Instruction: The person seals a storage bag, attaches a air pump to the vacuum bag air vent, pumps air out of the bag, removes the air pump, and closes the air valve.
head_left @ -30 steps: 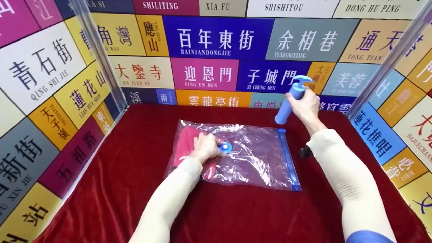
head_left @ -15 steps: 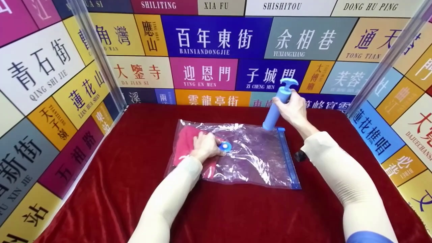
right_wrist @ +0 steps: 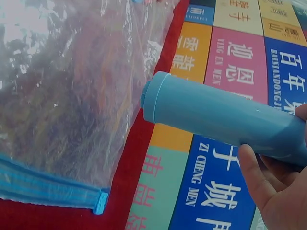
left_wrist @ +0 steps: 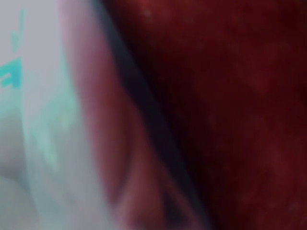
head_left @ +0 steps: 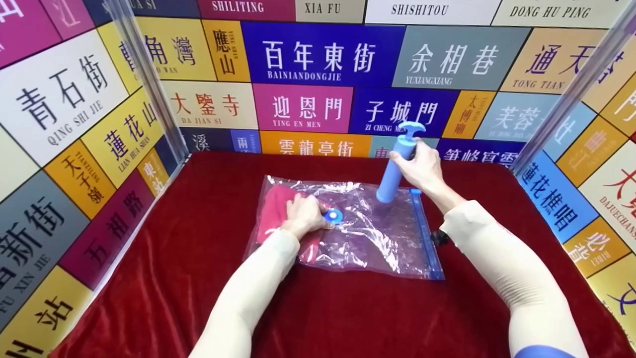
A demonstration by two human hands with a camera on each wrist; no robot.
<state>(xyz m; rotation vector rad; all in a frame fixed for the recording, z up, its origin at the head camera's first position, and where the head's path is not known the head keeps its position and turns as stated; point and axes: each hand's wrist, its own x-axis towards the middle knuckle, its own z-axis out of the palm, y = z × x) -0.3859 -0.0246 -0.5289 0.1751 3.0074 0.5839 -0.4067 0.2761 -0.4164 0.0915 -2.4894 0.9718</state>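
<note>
A clear vacuum storage bag [head_left: 367, 243] lies flat with a folded pink-red cloth [head_left: 273, 211] in its left part. Near its middle sits a round blue valve [head_left: 334, 215], which my left hand [head_left: 304, 215] pinches at its left edge, over the cloth. My right hand [head_left: 421, 161] grips the barrel of a blue hand pump [head_left: 390, 174], its T-shaped handle pointing up. The pump tilts, its lower end over the bag's right part, apart from the valve. In the right wrist view, the pump's round nozzle end [right_wrist: 151, 98] shows. The left wrist view is blurred.
The table wears a dark red velvet cloth [head_left: 348, 318]. A blue zip seal with a slider [head_left: 415, 191] runs along the bag's right edge. Panels with Chinese lettering [head_left: 323, 54] wall the back and both sides, with clear corner posts [head_left: 149, 74].
My right hand has carried the pump left and a little down, from beyond the zip edge to over the bag. The left hand stays at the valve.
</note>
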